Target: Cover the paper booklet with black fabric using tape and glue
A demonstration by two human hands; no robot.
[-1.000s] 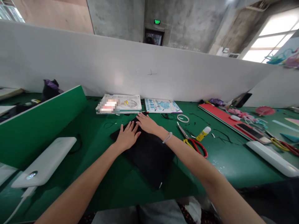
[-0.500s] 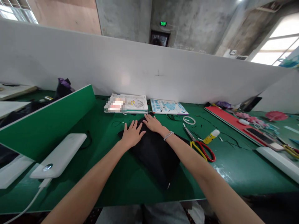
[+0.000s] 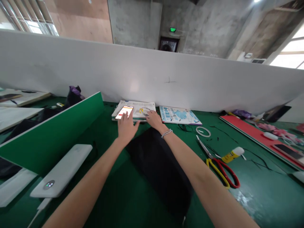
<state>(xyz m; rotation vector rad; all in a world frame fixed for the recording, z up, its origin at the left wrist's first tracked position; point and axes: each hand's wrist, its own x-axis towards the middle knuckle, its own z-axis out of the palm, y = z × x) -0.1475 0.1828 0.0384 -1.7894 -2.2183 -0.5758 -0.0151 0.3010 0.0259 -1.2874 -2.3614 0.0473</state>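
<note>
My left hand (image 3: 127, 128) reaches forward with fingers spread, its fingertips over the lower edge of a lit phone (image 3: 124, 112). The phone lies on an open book (image 3: 137, 105) against the partition. Over the book's right front edge, my right hand (image 3: 154, 119) is stretched out, fingertips beside a thin grey and yellow ring shape (image 3: 145, 110). Whether those fingertips touch it, I cannot tell. Below my hands a folded black cloth (image 3: 159, 171) lies flat on the green table, partly covered by my right forearm.
Right of the cloth lie open scissors (image 3: 219, 169), a glue stick (image 3: 233, 154) and a tape roll (image 3: 203, 131). A blue-and-white book (image 3: 180, 115) lies behind. At left, a white power bank (image 3: 61, 171) sits by a standing green board (image 3: 59, 133). A red board (image 3: 258, 139) lies far right.
Both hands have left the black cloth, where they lay flat, and moved forward to the open book. The view has shifted, so the table's things appear lower.
</note>
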